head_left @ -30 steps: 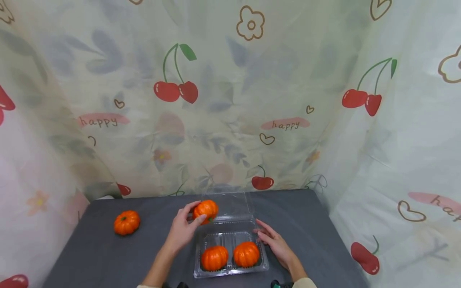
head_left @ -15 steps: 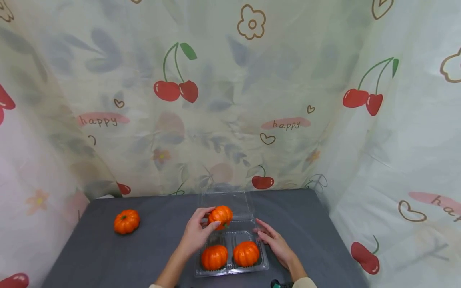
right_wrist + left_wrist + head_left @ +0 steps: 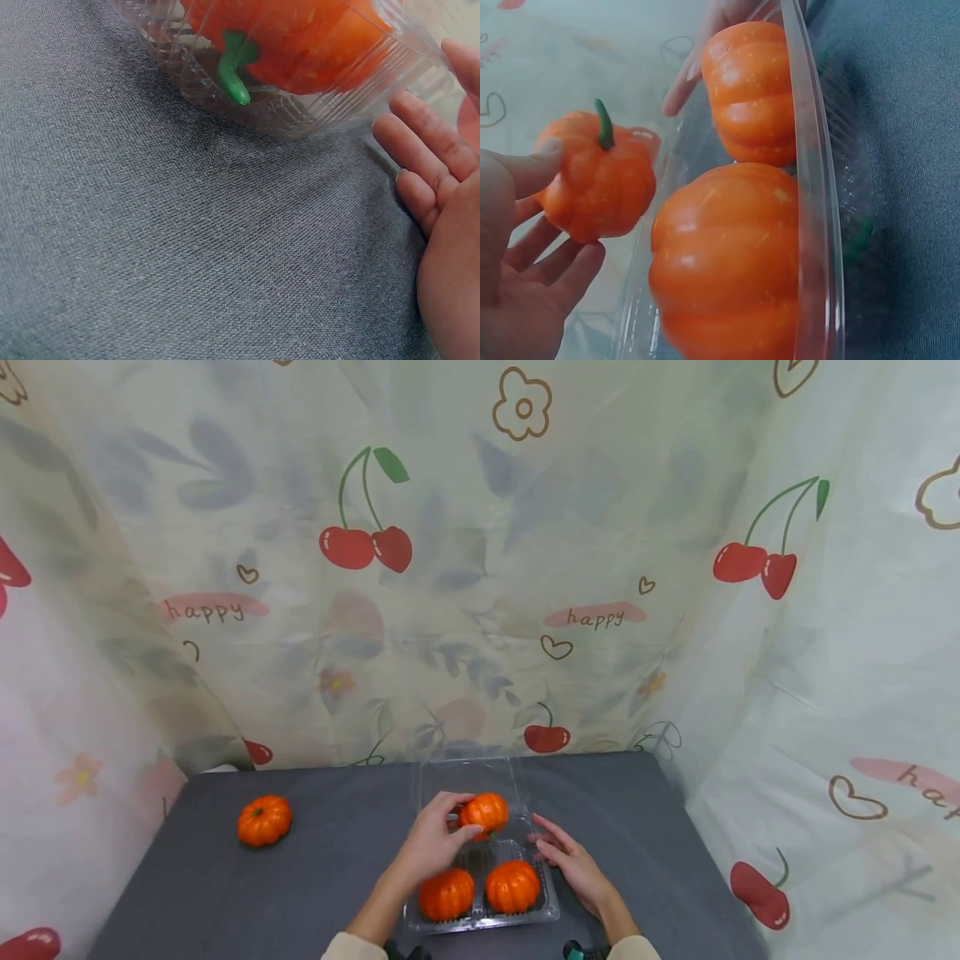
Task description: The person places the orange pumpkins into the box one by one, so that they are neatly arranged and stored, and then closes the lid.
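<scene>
Your left hand is pinching a pumpkin above the back of the clear container, with two other pumpkins sitting in front; your right hand is resting by its right side, fingers extended (whether they are touching, I am not telling for sure). If you are placing it, consider lowering gently, keeping your knuckles clear of those two
</scene>
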The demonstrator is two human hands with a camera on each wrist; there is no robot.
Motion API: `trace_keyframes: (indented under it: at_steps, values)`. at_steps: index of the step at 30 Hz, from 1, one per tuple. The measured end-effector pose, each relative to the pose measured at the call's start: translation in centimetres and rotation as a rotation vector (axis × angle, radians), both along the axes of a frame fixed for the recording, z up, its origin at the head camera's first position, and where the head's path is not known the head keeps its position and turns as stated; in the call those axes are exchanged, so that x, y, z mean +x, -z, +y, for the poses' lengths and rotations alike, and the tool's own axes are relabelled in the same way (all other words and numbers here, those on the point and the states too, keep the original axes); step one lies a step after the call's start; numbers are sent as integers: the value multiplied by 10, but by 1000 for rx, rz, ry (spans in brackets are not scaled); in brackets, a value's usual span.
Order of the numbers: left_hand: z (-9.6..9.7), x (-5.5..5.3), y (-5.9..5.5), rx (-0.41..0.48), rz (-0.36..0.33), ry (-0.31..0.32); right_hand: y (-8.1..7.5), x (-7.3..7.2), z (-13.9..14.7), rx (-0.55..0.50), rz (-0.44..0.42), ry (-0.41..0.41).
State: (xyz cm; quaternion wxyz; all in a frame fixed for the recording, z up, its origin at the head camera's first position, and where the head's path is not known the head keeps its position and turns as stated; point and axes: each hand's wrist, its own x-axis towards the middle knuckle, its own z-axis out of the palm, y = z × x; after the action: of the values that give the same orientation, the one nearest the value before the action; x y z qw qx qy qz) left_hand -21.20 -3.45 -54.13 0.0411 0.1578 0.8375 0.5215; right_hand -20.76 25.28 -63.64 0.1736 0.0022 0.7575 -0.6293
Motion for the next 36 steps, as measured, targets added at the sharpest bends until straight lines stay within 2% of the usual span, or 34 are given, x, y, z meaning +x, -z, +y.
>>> trace_keyframes:
  at_steps: [9, 20, 26, 36]
  values:
    - [11, -2, 3, -56, -36, 64, 0, 0, 1, -2, 5, -9]
    - [26, -4, 6, -174, -47, 87, -1, 1, 0, 9, -4, 10]
    - [33, -4, 10, -228, -17, 106, -1, 1, -1, 22, -22, 28]
    - [38, -5, 13, -244, -31, 106, -2, 2, -2, 27, -16, 39]
